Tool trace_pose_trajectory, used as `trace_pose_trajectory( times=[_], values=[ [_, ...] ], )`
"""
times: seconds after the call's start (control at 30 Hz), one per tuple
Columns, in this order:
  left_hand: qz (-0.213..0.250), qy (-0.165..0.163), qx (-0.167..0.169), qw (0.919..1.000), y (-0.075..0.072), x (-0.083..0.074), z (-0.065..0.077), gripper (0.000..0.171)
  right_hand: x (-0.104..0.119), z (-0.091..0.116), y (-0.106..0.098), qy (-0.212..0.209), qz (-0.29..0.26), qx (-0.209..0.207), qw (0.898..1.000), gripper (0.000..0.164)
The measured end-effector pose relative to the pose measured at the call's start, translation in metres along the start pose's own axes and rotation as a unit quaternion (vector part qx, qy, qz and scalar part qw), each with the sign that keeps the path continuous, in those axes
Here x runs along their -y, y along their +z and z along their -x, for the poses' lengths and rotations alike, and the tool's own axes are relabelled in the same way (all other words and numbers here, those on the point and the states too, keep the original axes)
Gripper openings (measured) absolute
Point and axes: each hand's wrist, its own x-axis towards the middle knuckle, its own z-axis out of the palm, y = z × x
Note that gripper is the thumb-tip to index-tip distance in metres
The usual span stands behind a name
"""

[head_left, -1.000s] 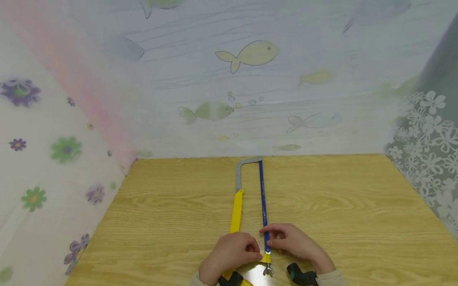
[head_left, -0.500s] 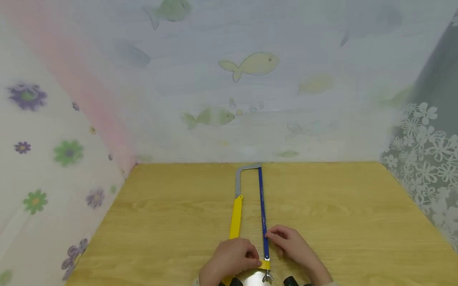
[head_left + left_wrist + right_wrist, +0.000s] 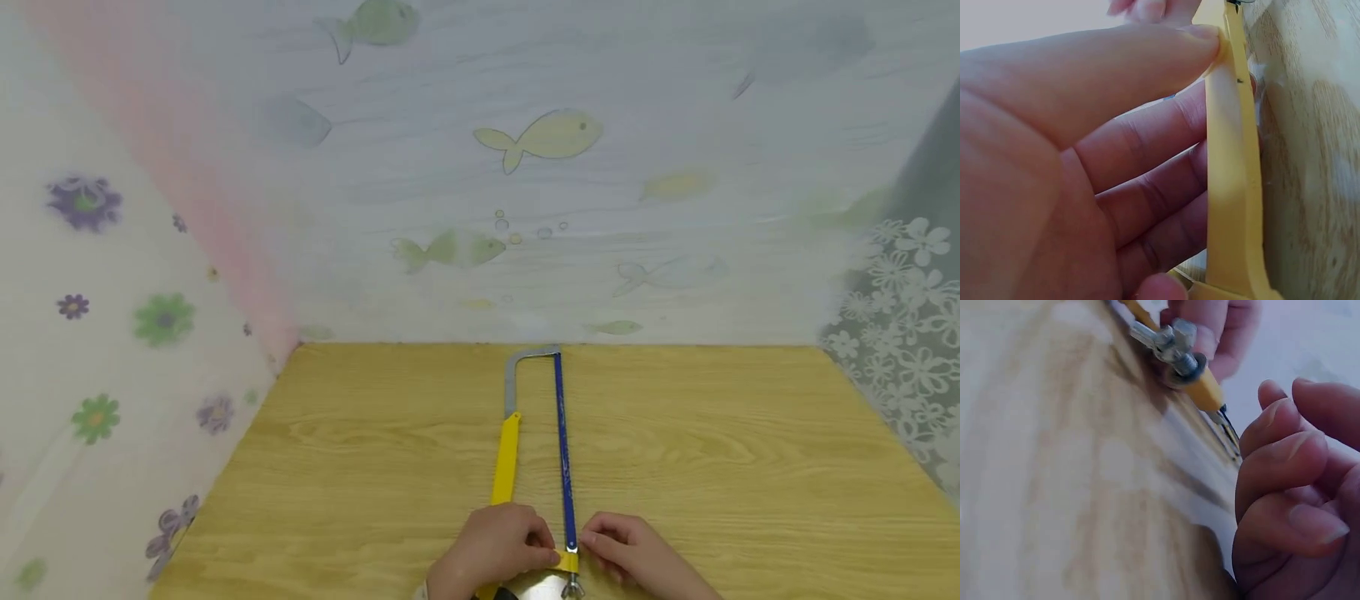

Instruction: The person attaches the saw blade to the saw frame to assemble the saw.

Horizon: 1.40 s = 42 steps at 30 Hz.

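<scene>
The left grip (image 3: 498, 542) pinches the hacksaw (image 3: 507, 457) by its yellow near end, its long axis running forward across the tabletop (image 3: 750, 467). Just right of that grip lie the wing nut (image 3: 573, 588) and near end of the blue blade (image 3: 565, 450). The right grip (image 3: 637, 550), loosely curled round nothing, sits just beside the blade, apparently apart.

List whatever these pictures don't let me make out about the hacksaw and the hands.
Lower yellow frame: head view, partly covered by the left hand and cut off by the bottom edge.
Teeth of the blue blade: head view, too small.
Blade's farther stretch: right wrist view, behind the right hand.
Left finger ends: left wrist view, mostly behind the yellow frame.
Tabletop grain: right wrist view, blurred.
</scene>
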Motion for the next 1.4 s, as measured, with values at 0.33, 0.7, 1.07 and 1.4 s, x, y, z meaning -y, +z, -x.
trace_pose_trajectory(
  times=[0.33, 0.7, 1.07, 1.4],
  values=[
    [-0.027, 0.014, -0.007, 0.9995, -0.009, 0.001, -0.001, 0.013, 0.002, 0.002, 0.005, -0.018, -0.043, 0.028, 0.999, 0.028],
    [0.001, 0.011, 0.001, 0.9999, -0.005, -0.002, 0.001, 0.013, 0.001, 0.007, 0.016, -0.001, 0.066, 0.037, 0.997, 0.025],
    [-0.011, 0.014, 0.0, 0.9998, -0.002, -0.001, 0.0, 0.013, -0.001, 0.009, 0.018, 0.019, 0.135, 0.029, 0.99, 0.026],
    [-0.009, 0.011, -0.002, 0.9999, 0.002, -0.001, -0.002, 0.012, 0.004, 0.012, 0.022, 0.005, 0.206, 0.016, 0.978, 0.024]
  ],
)
